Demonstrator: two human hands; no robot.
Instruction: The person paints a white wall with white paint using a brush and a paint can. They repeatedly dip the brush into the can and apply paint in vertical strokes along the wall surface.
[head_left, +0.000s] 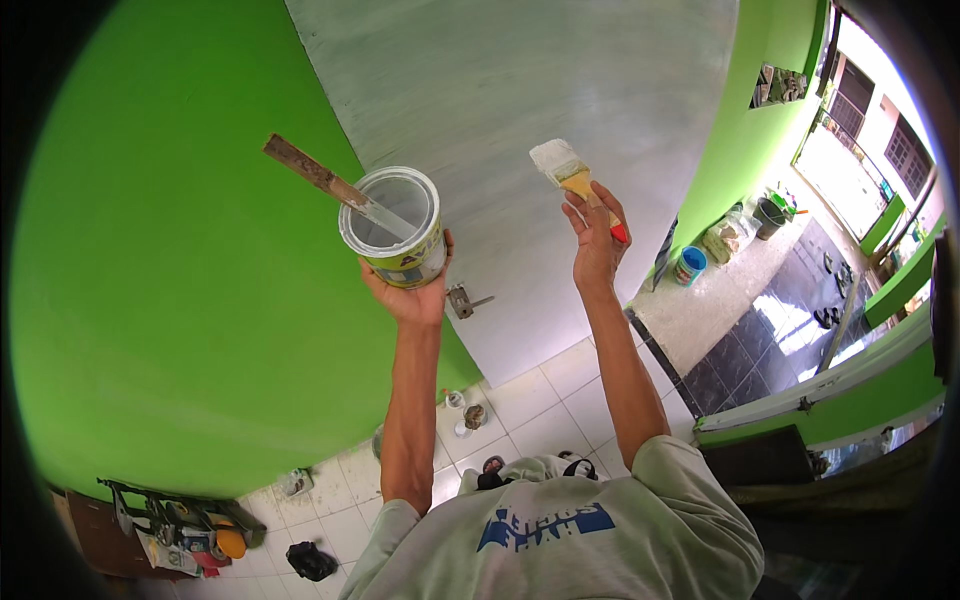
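My left hand (409, 300) supports a paint can (401, 262) from below, its open top tilted toward me. A wooden stirring stick (319, 171) leans out over the can's rim, its lower end coated in pale paint. In my right hand (600, 247) is a flat paintbrush (576, 180) with a yellow and red handle, gripped between thumb and fingers. White paint covers its bristles, which point up and left. Behind both hands stands a door (525, 97) with streaky whitish-grey paint. Its metal lock and lever handle (462, 301) sit just below the can.
A bright green wall (187, 225) adjoins the door on the left. Small containers (474, 416) stand on the white floor tiles below. A black plastic bag (310, 561) lies at lower left, near a cluttered rack (187, 529). Through the doorway are a blue bucket (691, 264) and sandals (828, 316).
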